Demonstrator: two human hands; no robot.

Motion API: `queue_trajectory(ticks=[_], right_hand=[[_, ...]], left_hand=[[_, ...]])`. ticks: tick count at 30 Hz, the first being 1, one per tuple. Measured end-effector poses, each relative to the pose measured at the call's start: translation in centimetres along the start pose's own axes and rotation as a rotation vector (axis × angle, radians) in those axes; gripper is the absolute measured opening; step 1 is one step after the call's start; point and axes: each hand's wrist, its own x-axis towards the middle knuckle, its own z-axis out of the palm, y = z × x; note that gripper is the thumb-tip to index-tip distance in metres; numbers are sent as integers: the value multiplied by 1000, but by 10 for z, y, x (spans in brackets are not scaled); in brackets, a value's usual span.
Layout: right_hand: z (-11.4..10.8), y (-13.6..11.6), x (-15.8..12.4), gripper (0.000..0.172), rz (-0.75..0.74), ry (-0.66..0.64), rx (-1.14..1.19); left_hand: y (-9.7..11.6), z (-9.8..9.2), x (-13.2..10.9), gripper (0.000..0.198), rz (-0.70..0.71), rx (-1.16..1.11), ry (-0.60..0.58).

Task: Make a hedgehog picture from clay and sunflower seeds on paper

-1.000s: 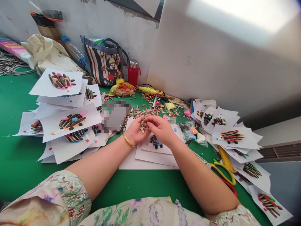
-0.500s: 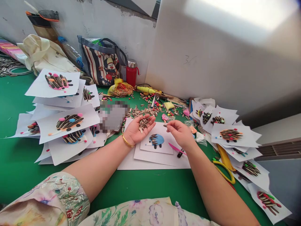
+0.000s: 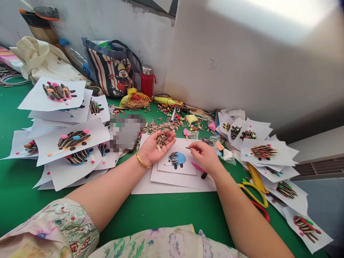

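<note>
Palm up and cupped, my left hand (image 3: 153, 149) holds a small heap of striped sunflower seeds (image 3: 161, 141). My right hand (image 3: 206, 157) pinches a single sunflower seed (image 3: 187, 148) between thumb and fingertips, just above the right part of a white card (image 3: 168, 170). On that card lies a blue clay hedgehog (image 3: 181, 158) with dark feet; seeds cover its left part in rows. The card rests on larger white sheets (image 3: 142, 186). Partly under my right hand is a pink tool (image 3: 197, 167), with a small black piece (image 3: 204, 175) at its end.
Seed-hedgehog cards are stacked at left (image 3: 72, 141) and right (image 3: 258, 152). Behind my hands are loose seeds (image 3: 158, 126), a blurred phone-like slab (image 3: 126, 132), a red bottle (image 3: 147, 82) and a striped bag (image 3: 110, 68). Yellow-handled scissors (image 3: 254, 191) lie at right.
My right hand with the seed has come slightly lower, nearer the blue hedgehog. My left hand keeps its cupped pose. The whole view has shifted a little, showing more of a red handle at right.
</note>
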Motion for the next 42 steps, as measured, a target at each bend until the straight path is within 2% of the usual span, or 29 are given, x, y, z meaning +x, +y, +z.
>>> queue_trajectory(ticks=[4,7,21,42], right_hand=[[5,-13,-7,16,-69,-158,-64],[13,-21,-9,17,-134,-213,-160],[26,-24,-9,18,-276,-201,-359],[26,-23,-8,18,-304,-204,-397]], left_hand=[[0,0,0,23,8,17,-10],[0,1,0,23,10,23,-6],[-1,3,-3,22,19,11,13],[-1,3,-3,22,6,8,9]])
